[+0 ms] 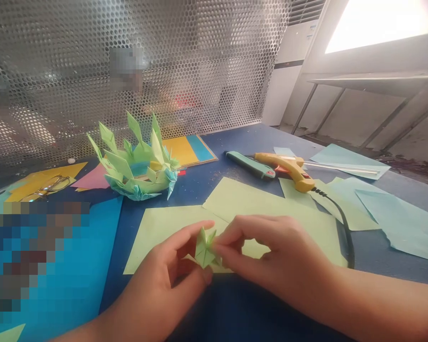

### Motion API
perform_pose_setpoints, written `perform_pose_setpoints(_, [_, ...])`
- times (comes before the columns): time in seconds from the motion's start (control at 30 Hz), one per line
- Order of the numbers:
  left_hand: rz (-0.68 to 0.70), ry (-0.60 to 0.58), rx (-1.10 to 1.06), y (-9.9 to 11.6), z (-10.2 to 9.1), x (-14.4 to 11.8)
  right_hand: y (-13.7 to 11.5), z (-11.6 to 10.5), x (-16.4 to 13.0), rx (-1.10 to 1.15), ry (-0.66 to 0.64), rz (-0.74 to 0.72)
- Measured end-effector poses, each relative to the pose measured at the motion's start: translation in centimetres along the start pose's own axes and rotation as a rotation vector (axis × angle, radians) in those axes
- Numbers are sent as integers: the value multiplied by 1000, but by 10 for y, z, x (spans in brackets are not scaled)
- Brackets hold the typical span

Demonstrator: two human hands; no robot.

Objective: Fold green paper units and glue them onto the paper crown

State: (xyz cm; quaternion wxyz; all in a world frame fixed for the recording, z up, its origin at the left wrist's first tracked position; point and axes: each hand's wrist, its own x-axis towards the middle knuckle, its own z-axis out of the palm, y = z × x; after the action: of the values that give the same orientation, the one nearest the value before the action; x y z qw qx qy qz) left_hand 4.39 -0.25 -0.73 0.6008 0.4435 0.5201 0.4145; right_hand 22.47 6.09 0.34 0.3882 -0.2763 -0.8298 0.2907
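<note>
We've got a little folded green paper piece (204, 248) pinched between both hands — the left hand (167, 280) grips it from the left with thumb and fingertips, the right hand (271, 254) pinches its right edge with fingers curled in. So both hands are closed on that same piece, held just above the near edge of a pale green sheet (157, 232) lying on the blue table (235, 147).

Taking that folded piece as our landmark: right behind it a second pale green sheet (257, 202) overlaps the first. Further back and to the left sits a spiky paper crown (137, 164) of green and teal points, with orange, pink and yellow paper (180, 149) around it. Back and to the right lies a yellow glue gun (288, 168) — its black cord (344, 223) curls toward us past the right hand — with a teal utility knife (249, 165) just left of it. Light blue sheets (395, 213) are spread well off to the right, a big bright blue sheet (103, 247) to the left, and glasses (44, 187) far back left. A perforated metal screen (164, 61) stands behind everything.
</note>
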Motion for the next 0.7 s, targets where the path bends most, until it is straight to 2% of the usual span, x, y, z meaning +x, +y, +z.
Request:
perform_pose_setpoints(0.17, [27, -23, 127, 1, -4, -1, 1, -1, -1, 52, -92, -16])
perform_pose_setpoints(0.43, [54, -97, 75, 7, 1, 2, 8, -5, -2, -107, -218, -318])
perform_pose_setpoints(0.57, [-11, 31, -77, 2, 0, 5, 7, -7, 0, -105, -142, -296])
perform_pose_setpoints(0.63, [-22, 96, -112, 1, -1, 7, 6, -6, 0, -75, -66, -231])
perform_pose_setpoints(0.7, [-17, 109, -127, 2, -1, 8, 6, -3, 1, -64, 1, -153])
